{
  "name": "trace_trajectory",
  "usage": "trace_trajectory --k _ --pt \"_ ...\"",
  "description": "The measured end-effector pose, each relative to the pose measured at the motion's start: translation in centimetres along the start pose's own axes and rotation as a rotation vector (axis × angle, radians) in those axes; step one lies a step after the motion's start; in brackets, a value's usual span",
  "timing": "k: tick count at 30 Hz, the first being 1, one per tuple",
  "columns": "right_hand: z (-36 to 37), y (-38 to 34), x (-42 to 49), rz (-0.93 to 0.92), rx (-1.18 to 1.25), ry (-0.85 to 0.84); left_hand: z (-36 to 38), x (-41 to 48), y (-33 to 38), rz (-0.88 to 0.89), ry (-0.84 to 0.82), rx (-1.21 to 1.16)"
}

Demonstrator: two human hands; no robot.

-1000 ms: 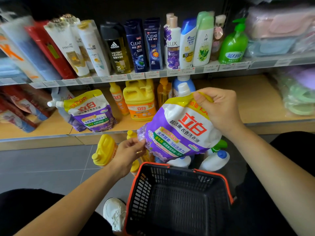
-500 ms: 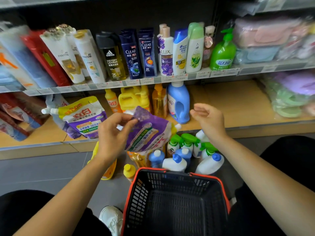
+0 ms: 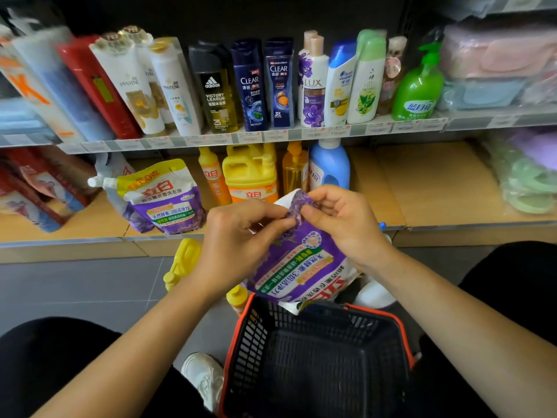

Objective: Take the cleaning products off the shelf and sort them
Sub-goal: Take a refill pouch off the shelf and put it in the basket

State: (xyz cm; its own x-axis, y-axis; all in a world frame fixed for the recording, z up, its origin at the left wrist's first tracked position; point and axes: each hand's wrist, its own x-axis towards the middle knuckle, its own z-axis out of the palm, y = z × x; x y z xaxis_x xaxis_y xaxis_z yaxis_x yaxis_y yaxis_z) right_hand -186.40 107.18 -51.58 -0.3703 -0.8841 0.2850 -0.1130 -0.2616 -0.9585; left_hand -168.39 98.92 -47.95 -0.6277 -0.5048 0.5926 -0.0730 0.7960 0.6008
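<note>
Both grips now pinch the top corner of the purple pouch (image 3: 297,267). The left grip (image 3: 238,236) and the right grip (image 3: 340,224) each have fingers and thumb clamped on it, very close together. Half a second ago only the left grip held it and the right one was open beside it. A second ago the pouch stood with its spout up. Now it hangs turned over, print upside down, with its lower end below the grips at the far rim of the basket (image 3: 241,321). So this pouch is off the shelf. I judge it will be put down next, in the basket or beside it, but I cannot tell which. A second pouch (image 3: 162,197) lies on the lower shelf (image 3: 422,182), beyond and left of the left grip, not yet taken.
</note>
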Motion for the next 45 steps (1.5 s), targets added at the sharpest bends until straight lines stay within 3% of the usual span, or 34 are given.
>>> trace_trajectory --k 7,17,21,26,28,30,33,36,41,45 --pt "-2.3 -1.1 0.3 0.056 0.265 0.006 -0.5 -1.6 -1.1 0.259 -0.411 0.145" --pt "-4.3 -1.2 1.1 0.073 0.288 -0.051 0.0 -5.2 -2.3 0.313 -0.387 0.204" --pt "-5.1 -1.2 1.3 0.084 0.311 -0.039 -0.2 -6.0 -3.0 0.177 -0.252 0.076" --pt "-5.5 -1.2 1.3 0.085 0.26 -0.013 -0.1 -6.0 -3.1 -0.174 -0.023 -0.141" --pt "-5.6 -1.3 1.4 0.084 0.244 -0.005 0.0 -5.6 -3.6 -0.191 0.037 -0.069" --pt "-5.6 -1.3 1.4 0.081 0.248 -0.02 0.1 -5.2 -4.3 -0.277 0.009 -0.058" --pt "-5.2 -1.3 1.3 0.09 0.267 -0.067 0.4 -4.5 -4.6 -0.513 -0.18 -0.332" --pt "-4.6 -1.0 1.3 0.099 0.23 -0.117 1.2 -4.5 -5.2 -0.472 -0.289 -0.375" --pt "-3.9 -0.8 1.0 0.097 0.185 -0.163 1.7 -4.6 -4.5 -0.508 -0.165 -0.281" --pt "-3.3 -0.8 0.7 0.082 0.155 -0.222 1.5 -4.0 -3.8 -0.542 -0.157 -0.101"
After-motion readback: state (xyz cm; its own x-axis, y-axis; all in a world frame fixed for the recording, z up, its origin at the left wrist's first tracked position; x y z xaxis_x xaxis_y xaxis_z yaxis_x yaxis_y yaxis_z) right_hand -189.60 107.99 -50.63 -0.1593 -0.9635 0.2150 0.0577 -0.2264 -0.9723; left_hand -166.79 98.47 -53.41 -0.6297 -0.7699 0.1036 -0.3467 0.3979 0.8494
